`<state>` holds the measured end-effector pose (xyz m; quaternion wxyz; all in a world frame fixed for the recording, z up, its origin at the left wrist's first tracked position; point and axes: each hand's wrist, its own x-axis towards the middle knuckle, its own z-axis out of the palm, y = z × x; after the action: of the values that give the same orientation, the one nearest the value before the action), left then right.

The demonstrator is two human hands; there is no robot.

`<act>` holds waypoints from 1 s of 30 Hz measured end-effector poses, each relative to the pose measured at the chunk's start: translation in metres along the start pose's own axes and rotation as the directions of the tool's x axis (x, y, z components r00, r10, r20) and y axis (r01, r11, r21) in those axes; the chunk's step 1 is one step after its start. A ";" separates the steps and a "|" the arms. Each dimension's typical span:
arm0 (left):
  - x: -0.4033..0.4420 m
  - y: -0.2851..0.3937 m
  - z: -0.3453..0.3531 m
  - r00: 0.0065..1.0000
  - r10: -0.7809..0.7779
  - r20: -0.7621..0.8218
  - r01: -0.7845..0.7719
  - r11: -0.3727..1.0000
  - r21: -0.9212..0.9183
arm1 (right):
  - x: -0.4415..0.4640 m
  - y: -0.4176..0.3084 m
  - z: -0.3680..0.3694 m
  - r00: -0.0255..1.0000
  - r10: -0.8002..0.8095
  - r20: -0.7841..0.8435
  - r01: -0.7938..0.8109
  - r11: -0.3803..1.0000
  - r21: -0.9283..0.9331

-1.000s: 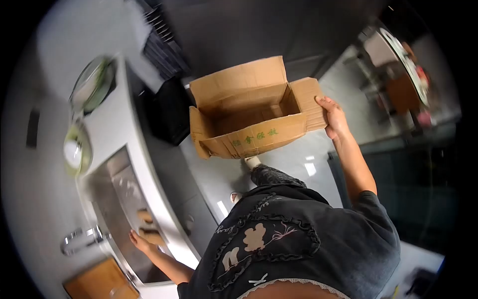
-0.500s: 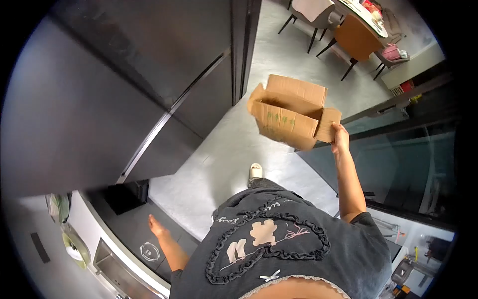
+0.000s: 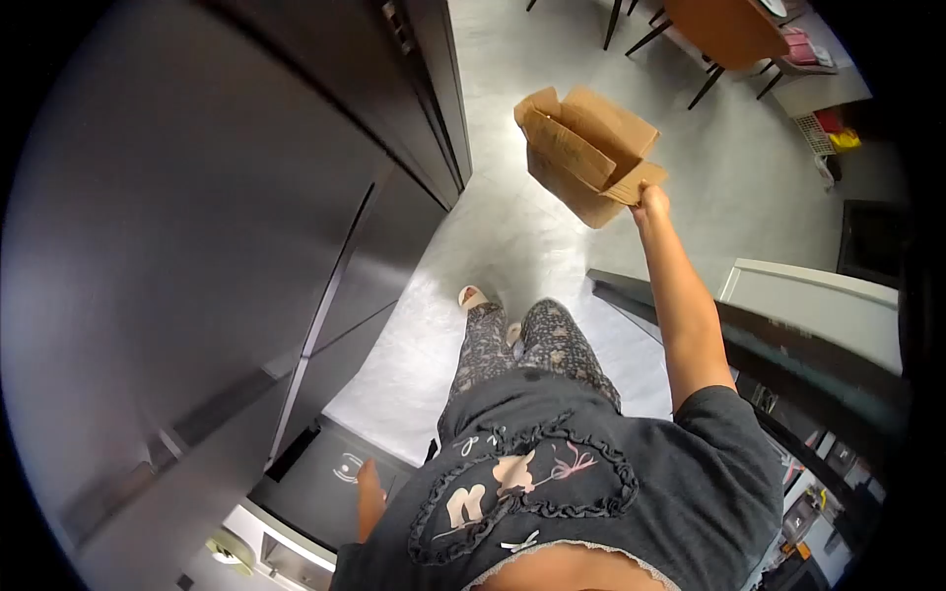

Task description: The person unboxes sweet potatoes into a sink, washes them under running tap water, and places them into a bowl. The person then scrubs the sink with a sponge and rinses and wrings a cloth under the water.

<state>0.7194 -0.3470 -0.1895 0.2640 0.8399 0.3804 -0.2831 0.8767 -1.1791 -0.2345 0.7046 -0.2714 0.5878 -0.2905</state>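
Note:
An open, empty-looking cardboard box (image 3: 569, 167) hangs in the air ahead of me, its flaps up and apart. My right hand (image 3: 649, 202) grips one end flap of it, thumb on top, with the arm stretched forward. Low at my left side, my left hand (image 3: 370, 486) hangs near a dark cabinet front (image 3: 320, 483) with a pale round mark. That hand is seen edge-on, and its fingers look stretched out with nothing in them.
Tall dark cabinet doors (image 3: 207, 246) rise close on my left. To the right stands a dark-framed glass door (image 3: 788, 345). Past the box are a brown chair (image 3: 724, 34) and a wire basket (image 3: 816, 133) on the grey floor (image 3: 503, 108). A counter with a sink (image 3: 286, 561) lies lower left.
I have stepped forward past the cabinet toward the doorway. The box, still held in my right hand, has moved up in view and tilted. My left hand has dropped closer to my body.

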 end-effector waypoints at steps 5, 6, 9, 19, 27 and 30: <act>-0.053 0.195 0.036 0.996 -0.087 0.036 0.078 0.976 0.204 | 0.125 0.053 0.058 0.986 0.167 0.003 -0.166 0.983 0.076; -0.055 0.213 0.046 0.996 -0.062 0.071 0.037 0.950 0.311 | 0.148 0.059 0.075 0.979 0.204 0.011 -0.204 0.976 0.078; -0.054 0.234 0.067 0.983 -0.005 0.186 -0.098 0.835 0.541 | 0.216 0.098 0.130 0.968 0.237 0.082 -0.238 0.971 -0.008; -0.025 0.175 0.127 0.718 0.420 0.555 -0.696 0.439 0.568 | 0.364 0.260 0.270 0.953 0.279 0.116 -0.256 0.950 -0.181; -0.048 0.206 0.147 0.920 -0.186 0.344 -0.041 0.829 0.558 | 0.378 0.348 0.327 0.935 0.320 0.152 -0.264 0.915 -0.304; -0.064 0.195 0.159 0.920 -0.208 0.331 0.002 0.849 0.528 | 0.377 0.349 0.310 0.919 0.340 0.201 -0.245 0.890 -0.385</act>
<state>0.7943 -0.5941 -0.2134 0.0798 0.7870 0.2787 -0.5446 1.2666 -1.2023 -0.6902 0.7521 -0.3366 0.5657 -0.0316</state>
